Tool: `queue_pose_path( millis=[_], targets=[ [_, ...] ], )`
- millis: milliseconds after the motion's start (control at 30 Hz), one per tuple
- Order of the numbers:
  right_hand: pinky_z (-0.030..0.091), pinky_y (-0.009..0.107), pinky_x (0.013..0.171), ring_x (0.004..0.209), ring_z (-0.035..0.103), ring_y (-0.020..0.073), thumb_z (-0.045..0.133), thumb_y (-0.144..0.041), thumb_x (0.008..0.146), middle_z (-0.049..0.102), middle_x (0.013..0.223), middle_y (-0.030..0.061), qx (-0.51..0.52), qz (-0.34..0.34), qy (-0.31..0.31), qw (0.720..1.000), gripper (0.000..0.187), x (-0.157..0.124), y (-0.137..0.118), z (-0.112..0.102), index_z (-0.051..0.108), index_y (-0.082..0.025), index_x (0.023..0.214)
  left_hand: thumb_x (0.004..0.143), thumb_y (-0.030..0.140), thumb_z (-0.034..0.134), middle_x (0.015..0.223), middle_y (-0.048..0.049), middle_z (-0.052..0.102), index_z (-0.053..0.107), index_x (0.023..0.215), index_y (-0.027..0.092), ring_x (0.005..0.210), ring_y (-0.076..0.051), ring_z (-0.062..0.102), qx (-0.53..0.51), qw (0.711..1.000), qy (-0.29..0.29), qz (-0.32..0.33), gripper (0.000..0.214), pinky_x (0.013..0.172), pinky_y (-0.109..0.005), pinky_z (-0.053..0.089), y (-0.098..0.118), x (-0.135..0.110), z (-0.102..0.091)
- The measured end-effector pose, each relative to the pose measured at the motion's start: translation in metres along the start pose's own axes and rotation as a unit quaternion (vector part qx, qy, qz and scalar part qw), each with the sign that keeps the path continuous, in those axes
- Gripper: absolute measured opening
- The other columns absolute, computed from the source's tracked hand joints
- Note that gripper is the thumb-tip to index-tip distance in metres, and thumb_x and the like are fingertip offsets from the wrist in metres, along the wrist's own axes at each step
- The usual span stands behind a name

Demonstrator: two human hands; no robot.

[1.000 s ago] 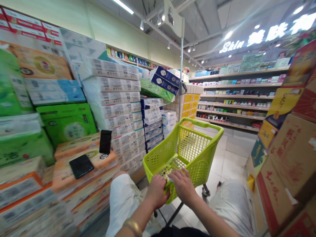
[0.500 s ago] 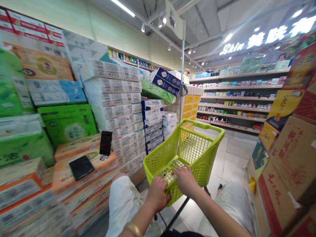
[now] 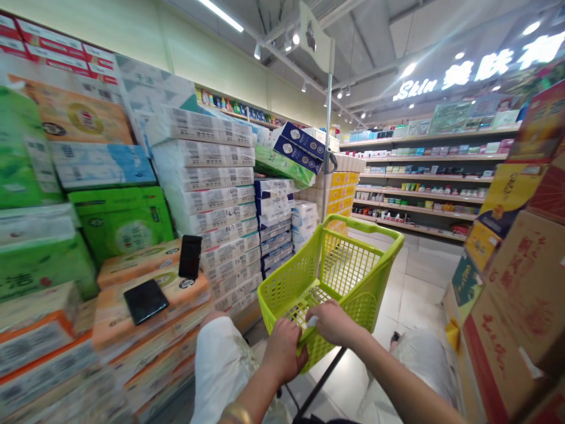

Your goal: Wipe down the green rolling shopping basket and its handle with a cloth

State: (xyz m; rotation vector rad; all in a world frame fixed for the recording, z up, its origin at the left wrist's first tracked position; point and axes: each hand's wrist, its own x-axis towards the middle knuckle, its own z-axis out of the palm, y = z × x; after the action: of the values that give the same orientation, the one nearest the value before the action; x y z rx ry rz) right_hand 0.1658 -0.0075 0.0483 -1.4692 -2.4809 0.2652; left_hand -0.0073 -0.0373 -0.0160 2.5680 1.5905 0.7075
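Lime-green, the cart between the knees is best steadied by the left hand gripping its near edge, a small white item being held there by the right hand.

My left hand and right hand are bare, as are both forearms. A broad, gold-coloured bracelet, softly shining, rings my left arm. I wear loose, creased shorts in near-white cloth, greyer over the right leg, my left knee showing past the hem. A dark garment shows as a sliver at the lower edge.
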Motion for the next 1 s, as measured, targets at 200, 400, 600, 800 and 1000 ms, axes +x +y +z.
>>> queue_pose_path(
  millis=[200, 400, 600, 800, 1000],
  targets=[
    [0.032, 0.043, 0.098, 0.087, 0.067, 0.0234, 0.052, -0.002, 0.067, 0.074, 0.085, 0.008, -0.041, 0.086, 0.012, 0.995, 0.035, 0.006, 0.031, -0.019, 0.073, -0.021, 0.087, 0.068, 0.022, 0.059, 0.079, -0.006, 0.06, 0.054, 0.072, 0.02, 0.085, -0.024, 0.052, -0.008, 1.0, 0.012, -0.002, 0.008, 0.083, -0.039, 0.04, 0.006, 0.0, 0.0],
    [0.023, 0.039, 0.106, 0.099, 0.063, 0.0179, 0.05, -0.003, 0.07, 0.072, 0.095, -0.0004, 0.005, -0.041, 0.053, 0.998, 0.04, -0.006, 0.002, 0.019, 0.069, -0.029, 0.094, 0.067, 0.023, 0.059, 0.081, -0.0063, 0.06, 0.054, 0.074, 0.02, 0.085, -0.024, 0.053, -0.018, 1.0, 0.017, -0.001, 0.009, 0.081, -0.038, 0.041, -0.001, -0.001, 0.003],
    [0.018, 0.046, 0.108, 0.103, 0.061, 0.0205, 0.042, 0.003, 0.071, 0.071, 0.1, 0.0032, -0.049, 0.029, 0.138, 0.989, 0.048, -0.009, 0.042, 0.015, 0.068, -0.027, 0.098, 0.066, 0.022, 0.058, 0.078, -0.0061, 0.06, 0.056, 0.073, 0.02, 0.084, -0.024, 0.053, -0.02, 0.999, 0.033, 0.007, 0.007, 0.083, -0.04, 0.042, -0.004, -0.001, 0.003],
    [0.017, 0.039, 0.111, 0.107, 0.058, 0.0191, 0.049, -0.003, 0.078, 0.069, 0.103, 0.002, -0.017, -0.053, 0.181, 0.982, 0.042, -0.012, 0.02, 0.046, 0.066, -0.029, 0.107, 0.065, 0.023, 0.059, 0.077, -0.0064, 0.06, 0.056, 0.072, 0.019, 0.082, -0.024, 0.053, -0.016, 0.999, 0.032, 0.009, 0.009, 0.079, -0.039, 0.042, -0.007, 0.002, 0.007],
    [0.015, 0.04, 0.111, 0.11, 0.057, 0.0177, 0.044, -0.001, 0.081, 0.069, 0.106, 0.0021, -0.054, -0.041, 0.184, 0.981, 0.048, -0.014, 0.035, 0.037, 0.063, -0.03, 0.114, 0.063, 0.021, 0.059, 0.076, -0.0054, 0.059, 0.055, 0.07, 0.02, 0.082, -0.023, 0.053, -0.014, 0.999, 0.031, 0.017, 0.008, 0.08, -0.038, 0.042, -0.015, 0.002, 0.005]
  ],
)
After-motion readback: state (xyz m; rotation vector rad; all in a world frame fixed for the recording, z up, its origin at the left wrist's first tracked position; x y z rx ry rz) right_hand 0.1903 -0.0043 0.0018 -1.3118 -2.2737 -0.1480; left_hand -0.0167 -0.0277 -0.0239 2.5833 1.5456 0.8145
